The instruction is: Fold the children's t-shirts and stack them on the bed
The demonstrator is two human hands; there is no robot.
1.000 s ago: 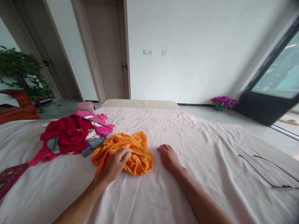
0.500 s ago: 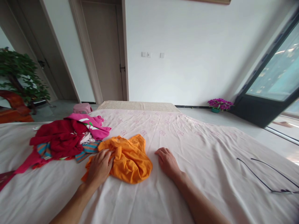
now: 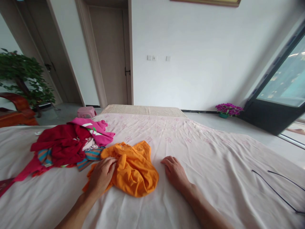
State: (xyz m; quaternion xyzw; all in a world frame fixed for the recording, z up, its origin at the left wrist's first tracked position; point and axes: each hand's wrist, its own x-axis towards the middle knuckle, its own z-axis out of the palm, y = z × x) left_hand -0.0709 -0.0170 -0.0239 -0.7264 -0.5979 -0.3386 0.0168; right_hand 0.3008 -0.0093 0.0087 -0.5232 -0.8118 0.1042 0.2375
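A crumpled orange garment [image 3: 135, 173] lies on the bed sheet in front of me. My left hand [image 3: 102, 173] is on its left side, fingers curled down into the cloth and the fingertips partly hidden by folds. To the right of the garment, my right hand [image 3: 175, 171] rests on the sheet, apart from the cloth. It holds nothing, and its fingers are loosely bent. Left of the orange garment is a heap of clothes: a dark red garment [image 3: 62, 141], a pink one [image 3: 101, 132] with white and green print, and a blue-and-orange striped one [image 3: 92, 155].
The pale, flower-printed sheet [image 3: 202, 178] is wrinkled on the right. Dark-framed glasses [image 3: 274, 189] lie at the right edge. Beyond the bed are a pink stool [image 3: 86, 112], a leafy plant [image 3: 23, 73], a wooden armrest [image 3: 20, 105] and a pot of purple flowers [image 3: 228, 109].
My left hand has moved left and down across the orange garment, from its middle to its left side. The garment's left folds have shifted. My right hand stays beside it.
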